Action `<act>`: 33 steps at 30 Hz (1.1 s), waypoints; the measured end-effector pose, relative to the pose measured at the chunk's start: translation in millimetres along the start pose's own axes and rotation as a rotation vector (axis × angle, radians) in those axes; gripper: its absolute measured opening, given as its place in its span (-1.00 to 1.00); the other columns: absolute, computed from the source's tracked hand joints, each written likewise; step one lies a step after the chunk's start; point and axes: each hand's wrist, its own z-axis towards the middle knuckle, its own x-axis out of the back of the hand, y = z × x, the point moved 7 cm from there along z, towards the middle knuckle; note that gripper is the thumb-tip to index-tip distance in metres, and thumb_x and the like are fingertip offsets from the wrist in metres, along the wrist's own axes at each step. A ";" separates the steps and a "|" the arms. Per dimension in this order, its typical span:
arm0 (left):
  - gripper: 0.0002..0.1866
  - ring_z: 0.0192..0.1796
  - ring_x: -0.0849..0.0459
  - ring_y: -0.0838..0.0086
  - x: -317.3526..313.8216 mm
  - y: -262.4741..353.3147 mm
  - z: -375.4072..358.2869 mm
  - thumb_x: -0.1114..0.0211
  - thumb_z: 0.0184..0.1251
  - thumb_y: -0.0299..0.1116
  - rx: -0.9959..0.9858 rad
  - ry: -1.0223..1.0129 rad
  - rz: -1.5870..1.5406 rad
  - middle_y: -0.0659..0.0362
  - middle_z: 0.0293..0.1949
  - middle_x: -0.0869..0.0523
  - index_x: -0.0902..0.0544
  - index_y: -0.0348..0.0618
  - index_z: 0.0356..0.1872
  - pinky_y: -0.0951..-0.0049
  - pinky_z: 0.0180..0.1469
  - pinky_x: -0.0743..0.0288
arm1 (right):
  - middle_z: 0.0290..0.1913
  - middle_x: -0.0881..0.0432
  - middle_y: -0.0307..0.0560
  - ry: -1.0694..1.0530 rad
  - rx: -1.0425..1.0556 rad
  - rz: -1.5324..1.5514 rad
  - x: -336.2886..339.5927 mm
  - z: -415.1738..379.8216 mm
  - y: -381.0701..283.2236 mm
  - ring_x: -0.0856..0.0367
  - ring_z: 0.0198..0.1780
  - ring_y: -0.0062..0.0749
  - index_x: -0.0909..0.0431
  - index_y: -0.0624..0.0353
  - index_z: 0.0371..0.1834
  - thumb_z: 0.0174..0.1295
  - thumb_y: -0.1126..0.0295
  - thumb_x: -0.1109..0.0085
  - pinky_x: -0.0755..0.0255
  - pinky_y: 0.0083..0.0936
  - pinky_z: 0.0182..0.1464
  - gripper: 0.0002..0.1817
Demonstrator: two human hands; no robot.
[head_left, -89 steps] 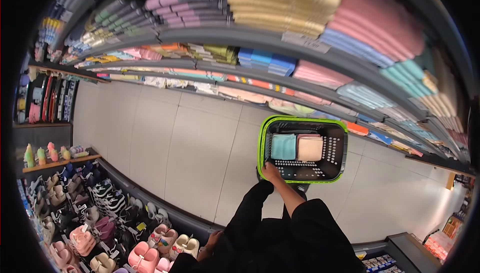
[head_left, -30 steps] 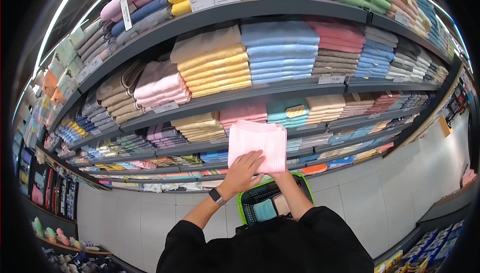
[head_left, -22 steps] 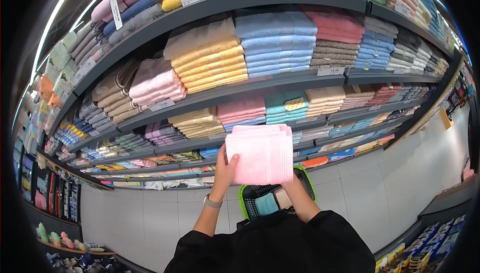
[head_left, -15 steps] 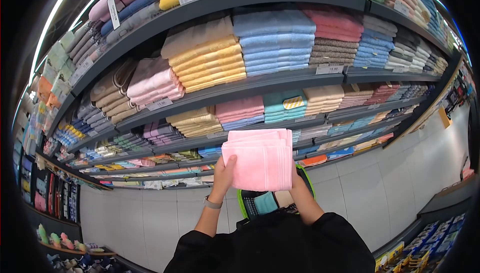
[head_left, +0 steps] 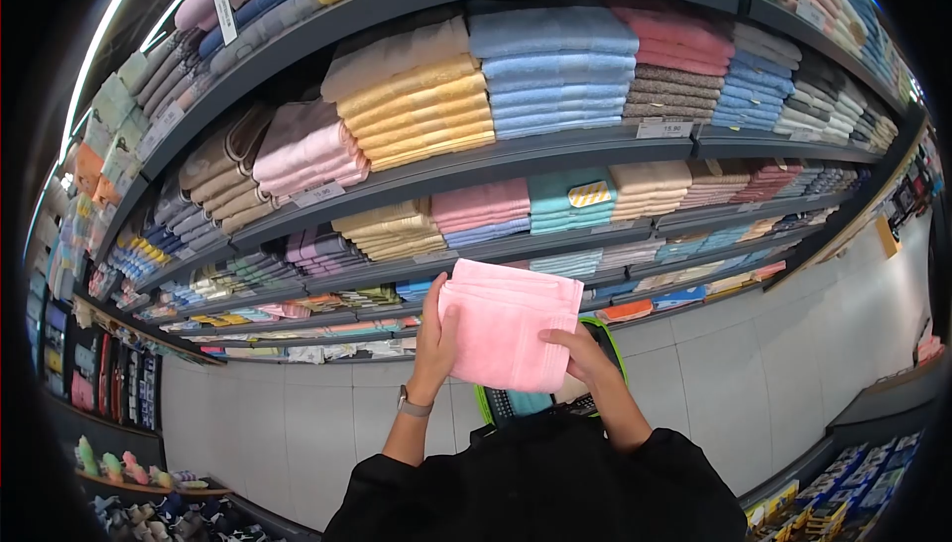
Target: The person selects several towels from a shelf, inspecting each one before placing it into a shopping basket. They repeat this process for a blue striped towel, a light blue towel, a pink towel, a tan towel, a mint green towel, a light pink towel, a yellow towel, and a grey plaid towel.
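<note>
Between my two hands is a folded pink towel (head_left: pixel 506 329), held up in front of the shelves with its layered edges showing. My left hand (head_left: pixel 433 339) grips its left side, thumb on the front face and fingers behind. My right hand (head_left: pixel 585 356) pinches the right edge, with the thumb lying across the front and the other fingers mostly hidden. Below the towel, partly covered by it, sits a green-rimmed basket (head_left: pixel 617 344). Inside the basket a teal folded cloth (head_left: pixel 529 403) shows.
Long grey shelves (head_left: pixel 436 173) curve across the view, stacked with folded towels: yellow (head_left: pixel 416 111), blue (head_left: pixel 555 76), and teal with a striped label (head_left: pixel 573 207). Tiled floor (head_left: pixel 307 413) lies below. Display racks stand at the lower left (head_left: pixel 149 487) and lower right (head_left: pixel 843 492).
The towel has tilted and dropped slightly. My right thumb has come round onto its front face, and my left hand has shifted up along the left side.
</note>
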 end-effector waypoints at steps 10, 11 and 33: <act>-0.55 0.09 -0.42 0.49 -10.1 -18.9 -44.7 -0.16 0.26 -0.44 0.111 -0.233 -0.478 0.12 0.06 -0.45 -0.32 -0.29 0.17 0.45 0.15 -0.28 | 0.05 -0.48 0.15 0.098 0.081 0.413 12.6 -0.2 -15.6 -0.50 0.06 -0.04 -0.22 0.37 0.20 -0.05 0.46 -0.11 -0.39 -0.21 0.14 -0.35; -0.61 0.01 -0.44 0.54 -8.4 -21.9 -46.0 -0.16 0.27 -0.44 0.124 -0.165 -0.400 0.16 -0.02 -0.49 -0.37 -0.30 0.10 0.51 0.07 -0.31 | 0.05 -0.48 0.15 0.075 0.079 0.425 11.9 -0.4 -16.1 -0.49 0.06 -0.04 -0.21 0.36 0.20 -0.05 0.47 -0.11 -0.38 -0.21 0.14 -0.35; -0.73 -0.19 -0.53 0.57 -6.0 -11.9 -31.8 -0.18 0.24 -0.44 0.185 -0.069 -0.265 0.18 -0.21 -0.60 -0.50 -0.33 -0.06 0.55 -0.12 -0.41 | 0.08 -0.49 0.09 -0.139 0.084 0.230 3.5 -9.6 -25.0 -0.50 0.08 -0.16 -0.25 0.36 0.20 -0.06 0.53 -0.12 -0.36 -0.27 0.17 -0.36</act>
